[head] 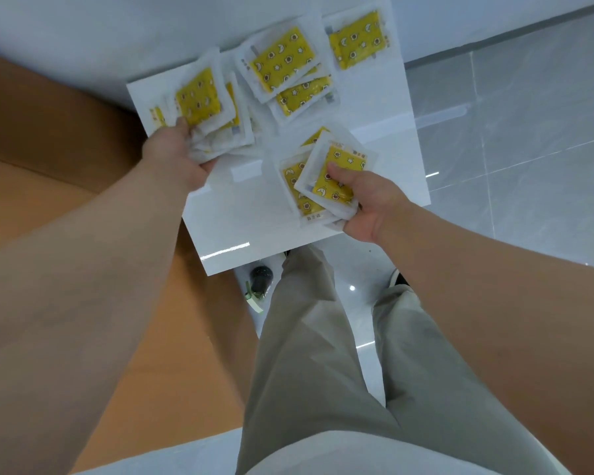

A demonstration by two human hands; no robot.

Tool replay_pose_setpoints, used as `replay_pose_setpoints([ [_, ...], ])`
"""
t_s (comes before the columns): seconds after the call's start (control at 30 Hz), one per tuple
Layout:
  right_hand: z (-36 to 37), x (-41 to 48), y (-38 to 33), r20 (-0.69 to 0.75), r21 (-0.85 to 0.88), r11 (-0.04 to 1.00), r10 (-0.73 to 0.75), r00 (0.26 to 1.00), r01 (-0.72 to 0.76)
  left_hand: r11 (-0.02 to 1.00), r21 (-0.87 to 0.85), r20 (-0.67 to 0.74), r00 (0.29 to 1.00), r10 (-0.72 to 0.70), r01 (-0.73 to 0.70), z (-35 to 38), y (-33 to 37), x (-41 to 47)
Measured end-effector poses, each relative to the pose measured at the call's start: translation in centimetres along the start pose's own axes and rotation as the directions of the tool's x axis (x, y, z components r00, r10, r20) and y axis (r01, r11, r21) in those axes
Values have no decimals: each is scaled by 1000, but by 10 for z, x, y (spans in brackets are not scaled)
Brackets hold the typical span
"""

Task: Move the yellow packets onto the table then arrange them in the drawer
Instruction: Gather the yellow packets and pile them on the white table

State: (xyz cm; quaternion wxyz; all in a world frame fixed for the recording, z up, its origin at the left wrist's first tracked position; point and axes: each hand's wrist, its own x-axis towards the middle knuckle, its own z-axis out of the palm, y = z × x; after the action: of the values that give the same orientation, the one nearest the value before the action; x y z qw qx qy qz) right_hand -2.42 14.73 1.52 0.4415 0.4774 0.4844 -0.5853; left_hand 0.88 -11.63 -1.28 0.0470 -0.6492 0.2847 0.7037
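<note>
Seen from above, a small white table (pixel 240 228) carries yellow packets (pixel 283 61) printed with stars and moons, each in a white-edged wrapper. At the table's left edge, the left hand (pixel 177 159) has its grip closed round a fanned bundle (pixel 199 101) of them. At the near right, the right hand (pixel 367 207) grips a second bundle (pixel 340 173), thumb pressed on top. Other packets lie loose and overlapping at the far side. An orange-brown surface (pixel 48 138) lies to the left, grey floor (pixel 528 114) to the right.

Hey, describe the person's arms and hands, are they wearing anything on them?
The left forearm and right forearm are bare, no sleeves in view. The left hand and right hand wear no gloves; no watch, bracelet or ring shows.
</note>
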Motion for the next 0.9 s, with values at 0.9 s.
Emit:
replay_pose_setpoints([
  [0.9, -165, -314, -62, 102, 394, 815, -499, 861, 426, 880, 327, 662, 748, 47, -344, 98, -20, -322],
])
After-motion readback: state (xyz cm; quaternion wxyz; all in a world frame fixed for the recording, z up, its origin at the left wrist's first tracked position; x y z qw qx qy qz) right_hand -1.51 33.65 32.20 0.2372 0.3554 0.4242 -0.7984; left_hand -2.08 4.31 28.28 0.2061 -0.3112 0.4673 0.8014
